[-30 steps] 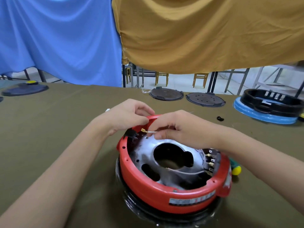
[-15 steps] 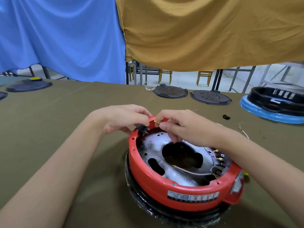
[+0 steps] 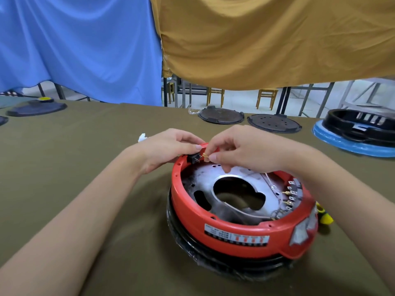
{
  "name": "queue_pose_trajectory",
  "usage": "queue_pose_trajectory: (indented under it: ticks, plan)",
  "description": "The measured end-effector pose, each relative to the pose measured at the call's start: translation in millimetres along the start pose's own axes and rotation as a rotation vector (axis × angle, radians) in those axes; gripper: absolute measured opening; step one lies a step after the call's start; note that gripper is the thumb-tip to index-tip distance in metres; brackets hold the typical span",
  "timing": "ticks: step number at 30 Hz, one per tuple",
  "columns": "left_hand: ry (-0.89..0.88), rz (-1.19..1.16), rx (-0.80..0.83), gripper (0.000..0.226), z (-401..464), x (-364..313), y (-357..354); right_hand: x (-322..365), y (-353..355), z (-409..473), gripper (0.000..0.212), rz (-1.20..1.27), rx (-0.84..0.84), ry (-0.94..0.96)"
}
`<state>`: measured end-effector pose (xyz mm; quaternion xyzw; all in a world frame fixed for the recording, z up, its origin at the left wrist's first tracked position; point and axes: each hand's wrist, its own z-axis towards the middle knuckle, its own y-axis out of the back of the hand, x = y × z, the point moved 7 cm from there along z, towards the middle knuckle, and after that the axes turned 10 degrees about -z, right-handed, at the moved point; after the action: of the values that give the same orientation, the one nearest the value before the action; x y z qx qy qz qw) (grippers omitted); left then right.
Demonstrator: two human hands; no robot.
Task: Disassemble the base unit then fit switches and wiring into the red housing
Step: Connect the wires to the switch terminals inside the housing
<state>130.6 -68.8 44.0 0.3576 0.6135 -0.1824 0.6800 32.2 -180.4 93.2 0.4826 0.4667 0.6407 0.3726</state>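
Note:
The red housing (image 3: 222, 228) sits upside down on a black plastic-wrapped ring (image 3: 213, 263), with a silver metal plate (image 3: 215, 174) inside it. A small black switch (image 3: 194, 158) sits in the housing's far left wall. My left hand (image 3: 168, 149) grips the rim there, fingers curled over the switch. My right hand (image 3: 241, 149) pinches a brass wire terminal (image 3: 206, 155) just right of the switch's prongs. A thin white wire (image 3: 271, 184) runs to a row of switch terminals (image 3: 290, 195) on the right wall.
Two dark round plates (image 3: 221, 117) (image 3: 274, 123) lie at the table's far edge. A black base on a blue ring (image 3: 354, 142) stands far right. A yellow tool handle (image 3: 324, 216) peeks from behind the housing. A dark lid (image 3: 36, 107) lies far left.
The view has shifted, so the housing sits further right. My right hand has lifted from inside the housing and brought the brass terminal up beside the black switch.

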Motion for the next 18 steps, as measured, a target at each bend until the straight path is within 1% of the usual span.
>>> queue_pose_trajectory:
  ticks: [3, 9, 18]
  plan:
    - [0.000, -0.002, 0.007, 0.017, 2, 3, 0, -1, -13, 4, 0.016, -0.062, 0.014, -0.024]
    - [0.003, -0.031, 0.008, 0.019, 3, 4, -1, -5, -14, 6, 0.017, -0.090, -0.070, -0.055]
    - [0.004, -0.042, -0.018, 0.020, 0, 2, -2, -9, -20, 8, 0.013, -0.172, -0.070, -0.065]
